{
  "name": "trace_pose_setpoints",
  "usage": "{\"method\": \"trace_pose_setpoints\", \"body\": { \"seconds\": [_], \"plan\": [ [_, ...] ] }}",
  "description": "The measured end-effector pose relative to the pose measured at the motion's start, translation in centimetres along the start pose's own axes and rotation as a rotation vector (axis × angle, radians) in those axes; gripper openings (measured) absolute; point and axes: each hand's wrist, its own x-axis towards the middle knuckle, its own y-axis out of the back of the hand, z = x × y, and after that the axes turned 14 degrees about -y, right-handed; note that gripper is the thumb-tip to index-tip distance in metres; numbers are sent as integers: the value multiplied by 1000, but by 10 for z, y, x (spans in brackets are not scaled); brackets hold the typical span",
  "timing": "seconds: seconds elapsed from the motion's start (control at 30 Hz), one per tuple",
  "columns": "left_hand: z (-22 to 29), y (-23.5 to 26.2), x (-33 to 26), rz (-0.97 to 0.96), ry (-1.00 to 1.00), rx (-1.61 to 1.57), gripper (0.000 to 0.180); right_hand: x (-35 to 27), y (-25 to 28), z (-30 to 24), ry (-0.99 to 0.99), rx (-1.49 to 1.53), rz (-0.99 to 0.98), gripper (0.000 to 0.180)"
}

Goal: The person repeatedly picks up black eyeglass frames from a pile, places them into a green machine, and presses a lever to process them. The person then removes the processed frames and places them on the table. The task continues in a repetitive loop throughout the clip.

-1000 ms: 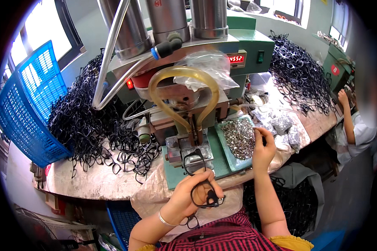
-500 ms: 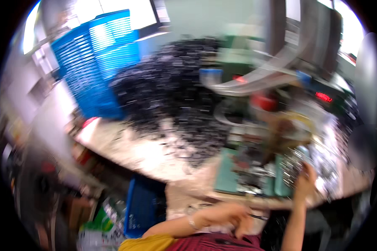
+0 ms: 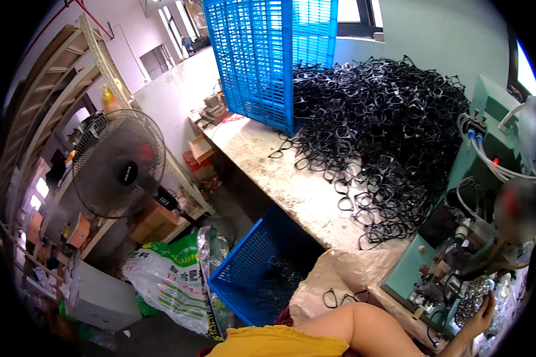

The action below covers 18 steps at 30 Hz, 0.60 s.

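Observation:
My right hand (image 3: 482,318) is at the lower right, at the edge of a heap of small shiny metal pieces (image 3: 469,302). Its fingers point upward and look slightly apart; I make out nothing held in them. My left forearm (image 3: 363,327), in a yellow sleeve, crosses the bottom, and its hand lies beyond the lower edge. Above the forearm, black eyeglass frames (image 3: 329,298) rest on the brownish covering (image 3: 321,271) at the table's near edge. Another dark frame (image 3: 438,326) hangs by the green machine base (image 3: 399,276), whose metal fixture (image 3: 438,279) stands beside the metal heap.
A large pile of black eyeglass frames (image 3: 381,119) spreads over the worktable (image 3: 262,154), against a tall blue crate (image 3: 253,65). A blue basket (image 3: 250,253) stands below the table edge. Leftward are a printed sack (image 3: 173,279), a fan (image 3: 119,163) and shelving (image 3: 101,59).
The view has swung left and steadied, so fan, sack and shelving now show fully. The left hand has passed out of view; the right hand is still by the metal pieces.

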Motion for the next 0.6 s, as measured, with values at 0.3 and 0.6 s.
{"method": "trace_pose_setpoints", "body": {
  "seconds": [0.3, 0.6],
  "plan": [
    [46, 8, -40, 268, 144, -27, 47, -37, 2, 14, -107, 226, 68, 21],
    [247, 168, -258, 692, 853, 2709, 40, -63, -41, -133, 159, 326, -115, 41]
  ]
}}
